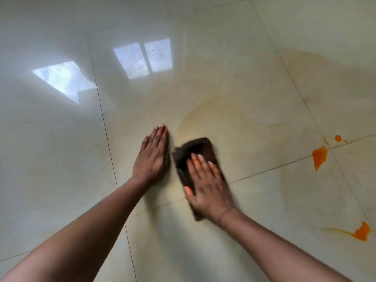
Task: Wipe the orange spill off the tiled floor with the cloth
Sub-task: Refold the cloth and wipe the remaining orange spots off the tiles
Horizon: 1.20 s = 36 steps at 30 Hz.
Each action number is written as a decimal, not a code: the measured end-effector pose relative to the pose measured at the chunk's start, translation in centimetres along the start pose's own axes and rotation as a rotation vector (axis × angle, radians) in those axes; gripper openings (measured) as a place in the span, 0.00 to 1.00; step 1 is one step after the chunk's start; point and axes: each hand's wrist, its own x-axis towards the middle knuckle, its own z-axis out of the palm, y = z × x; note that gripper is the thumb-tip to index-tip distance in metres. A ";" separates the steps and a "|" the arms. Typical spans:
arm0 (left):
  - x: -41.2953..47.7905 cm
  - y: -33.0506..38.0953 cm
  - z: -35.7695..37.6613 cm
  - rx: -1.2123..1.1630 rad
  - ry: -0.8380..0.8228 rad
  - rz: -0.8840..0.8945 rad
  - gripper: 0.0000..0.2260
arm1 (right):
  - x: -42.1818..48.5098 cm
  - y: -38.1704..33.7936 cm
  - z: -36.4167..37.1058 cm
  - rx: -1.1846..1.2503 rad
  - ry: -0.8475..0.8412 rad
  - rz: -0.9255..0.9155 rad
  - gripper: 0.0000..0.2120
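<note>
Wiping: cloth (pixel 195 157) pressed flat under right hand (pixel 209 186), not clenched | left hand (pixel 152 157) released, braced on floor (pixel 61 159) | thick orange spill (pixel 319 157) at 3 o'clock best taken with firm overlapping strokes

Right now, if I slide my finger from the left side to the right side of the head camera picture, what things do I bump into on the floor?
Window reflection → left hand flat on the tile → dark cloth under the right hand → orange splotch → small orange dot → orange smear near the right edge.
</note>
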 end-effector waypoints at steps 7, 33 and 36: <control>-0.2 0.1 0.2 0.005 0.016 0.002 0.27 | 5.0 8.0 -1.7 -0.034 0.188 0.506 0.33; 10.3 23.9 5.1 -0.031 -0.085 0.212 0.28 | -14.8 16.7 -1.0 -0.075 0.112 0.502 0.35; 10.2 24.1 5.0 -0.003 -0.078 0.220 0.28 | -14.8 21.6 -2.3 -0.059 0.172 0.617 0.36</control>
